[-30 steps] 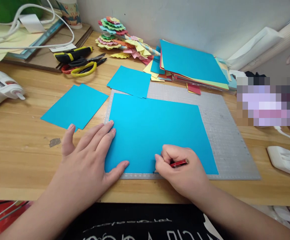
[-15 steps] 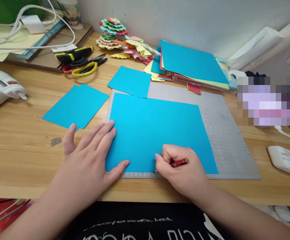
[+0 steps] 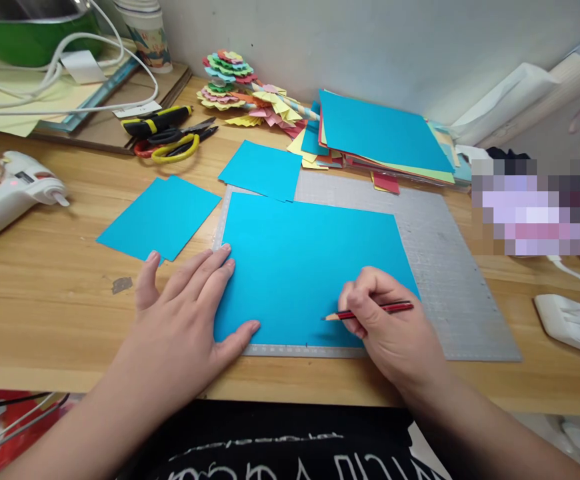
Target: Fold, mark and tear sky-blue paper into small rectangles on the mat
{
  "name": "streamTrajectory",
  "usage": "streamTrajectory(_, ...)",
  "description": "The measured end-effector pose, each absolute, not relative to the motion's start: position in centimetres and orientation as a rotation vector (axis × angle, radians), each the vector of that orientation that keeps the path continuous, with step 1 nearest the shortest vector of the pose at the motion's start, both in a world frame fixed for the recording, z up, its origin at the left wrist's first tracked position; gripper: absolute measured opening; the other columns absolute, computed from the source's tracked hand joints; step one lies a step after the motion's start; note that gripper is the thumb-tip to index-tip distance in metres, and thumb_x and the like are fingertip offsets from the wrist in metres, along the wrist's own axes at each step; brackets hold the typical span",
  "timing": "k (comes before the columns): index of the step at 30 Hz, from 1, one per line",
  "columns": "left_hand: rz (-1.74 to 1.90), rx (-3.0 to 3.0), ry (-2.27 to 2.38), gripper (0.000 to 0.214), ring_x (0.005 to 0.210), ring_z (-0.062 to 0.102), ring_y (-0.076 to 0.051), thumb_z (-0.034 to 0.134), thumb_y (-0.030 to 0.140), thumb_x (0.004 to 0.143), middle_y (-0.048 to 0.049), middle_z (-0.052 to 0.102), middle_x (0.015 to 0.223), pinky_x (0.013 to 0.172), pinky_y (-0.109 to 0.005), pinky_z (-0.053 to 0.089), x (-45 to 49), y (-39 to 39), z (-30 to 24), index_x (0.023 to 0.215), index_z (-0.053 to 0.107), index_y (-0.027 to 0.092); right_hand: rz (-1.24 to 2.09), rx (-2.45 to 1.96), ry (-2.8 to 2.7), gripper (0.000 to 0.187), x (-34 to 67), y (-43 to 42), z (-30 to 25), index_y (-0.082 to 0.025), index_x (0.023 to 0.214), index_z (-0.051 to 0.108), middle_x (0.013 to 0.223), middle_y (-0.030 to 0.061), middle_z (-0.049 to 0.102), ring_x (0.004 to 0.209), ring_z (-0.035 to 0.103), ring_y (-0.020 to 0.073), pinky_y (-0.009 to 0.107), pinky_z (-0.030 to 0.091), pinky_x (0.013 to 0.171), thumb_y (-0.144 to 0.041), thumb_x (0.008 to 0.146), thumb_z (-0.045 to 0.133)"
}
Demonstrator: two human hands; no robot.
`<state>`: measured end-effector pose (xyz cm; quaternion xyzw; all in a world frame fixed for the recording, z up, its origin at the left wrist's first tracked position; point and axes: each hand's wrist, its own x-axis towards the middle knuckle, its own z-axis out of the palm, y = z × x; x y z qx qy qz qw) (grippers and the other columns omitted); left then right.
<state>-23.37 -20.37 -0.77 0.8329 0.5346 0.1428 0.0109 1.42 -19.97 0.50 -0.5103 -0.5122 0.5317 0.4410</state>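
Note:
A large blue paper sheet lies on a grey cutting mat on the wooden desk. My left hand lies flat with fingers spread, pressing the sheet's left edge and near corner. My right hand is closed on a red pencil, held nearly level above the sheet's near right part, its tip pointing left. A small dark mark shows at the sheet's near edge by the mat's ruler.
Two smaller blue pieces lie left and behind the mat. A stack of coloured paper, folded paper flowers, scissors, a white glue gun and a white power strip surround it.
My right hand lifted the pencil from the sheet's near edge and moved right and a little back; the pencil now lies nearly level. The left hand stayed put. The camera view shifted slightly.

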Motion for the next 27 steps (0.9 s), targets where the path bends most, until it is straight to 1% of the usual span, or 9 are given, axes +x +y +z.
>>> streamTrajectory(3,0.412,2.604,1.668,0.066,0.135,0.04,-0.034,0.051,0.055,0.085,-0.0174,0.048,0.143,0.116,-0.059,0.001,-23.5,-20.3,-0.6,0.135,0.043,0.012,1.227,-1.203,-1.264,0.019,2.8,-20.3,0.8,-0.026,0.089,0.062,0.08,0.0014,0.066,0.059,0.055,0.013,0.025,0.041,0.047,-0.044,0.088,0.061)
streamTrajectory(6,0.413,2.571,1.646,0.064,0.139,0.034,-0.034,0.051,0.054,0.086,-0.0154,0.045,0.146,0.116,-0.06,0.005,-23.7,-20.4,-0.1,0.136,0.043,0.015,1.089,-1.263,-1.269,0.033,4.6,-20.3,1.3,-0.031,0.12,0.056,0.098,0.0071,0.072,0.076,0.067,0.0209,0.034,0.05,0.058,-0.049,0.096,0.042)
streamTrajectory(8,0.471,2.507,1.67,0.057,0.138,0.033,-0.034,0.052,0.049,0.087,-0.0119,0.047,0.145,0.115,-0.059,0.01,-23.9,-20.6,0.5,0.135,0.045,0.02,1.009,-1.355,-1.231,0.03,6.2,-19.9,1.7,-0.031,0.117,0.058,0.098,0.0072,0.073,0.088,0.069,0.0247,0.039,0.055,0.069,-0.048,0.096,0.044)
streamTrajectory(10,0.567,2.39,1.747,0.046,0.133,0.04,-0.033,0.053,0.043,0.087,-0.009,0.055,0.137,0.112,-0.059,0.018,-24.4,-21.1,1.1,0.129,0.05,0.024,0.999,-1.404,-1.132,0.021,8.0,-19.1,2.0,-0.03,0.103,0.061,0.102,0.0068,0.072,0.102,0.067,0.0276,0.044,0.056,0.08,-0.045,0.093,0.051)
streamTrajectory(13,0.723,2.002,1.833,0.038,0.119,0.051,-0.032,0.056,0.044,0.085,-0.0072,0.061,0.123,0.103,-0.057,0.033,-25.7,-22.3,1.8,0.12,0.055,0.029,1.126,-1.371,-0.965,0.014,10.5,-17.9,2.5,-0.03,0.092,0.06,0.108,0.0078,0.071,0.115,0.061,0.031,0.051,0.057,0.085,-0.043,0.091,0.056)
streamTrajectory(17,0.791,1.19,1.652,0.045,0.101,0.059,-0.027,0.06,0.051,0.081,-0.0059,0.061,0.125,0.081,-0.041,0.05,-27.2,-23.3,2.4,0.123,0.055,0.035,1.252,-1.36,-0.968,0.016,11.8,-17.7,2.8,-0.031,0.094,0.06,0.118,0.0089,0.068,0.117,0.06,0.0328,0.055,0.057,0.087,-0.046,0.089,0.057)
streamTrajectory(21,0.816,0.716,1.488,0.055,0.074,0.059,-0.019,0.068,0.05,0.073,-0.0093,0.063,0.119,0.053,-0.028,0.046,-26.7,-23.1,3.7,0.124,0.06,0.033,1.289,-1.372,-1.098,0.02,11.4,-18.8,2.0,-0.03,0.102,0.06,0.124,0.0084,0.065,0.121,0.057,0.0302,0.051,0.05,0.099,-0.044,0.088,0.06)
streamTrajectory(24,0.819,0.58,1.472,0.062,0.077,0.059,-0.021,0.076,0.05,0.063,-0.0114,0.066,0.112,0.049,-0.026,0.044,-25.5,-22.6,5.0,0.119,0.065,0.027,1.354,-1.37,-1.125,0.022,11.1,-19.5,1.1,-0.028,0.106,0.059,0.125,0.0092,0.065,0.124,0.056,0.0276,0.045,0.045,0.106,-0.043,0.09,0.059)
streamTrajectory(27,0.861,0.469,1.431,0.056,0.078,0.059,-0.019,0.077,0.046,0.063,-0.0112,0.066,0.113,0.049,-0.024,0.045,-24.9,-22.1,5.7,0.114,0.068,0.025,1.396,-1.356,-1.123,0.022,11.2,-19.8,0.4,-0.027,0.108,0.058,0.124,0.0087,0.066,0.125,0.055,0.0251,0.042,0.04,0.11,-0.042,0.092,0.057)
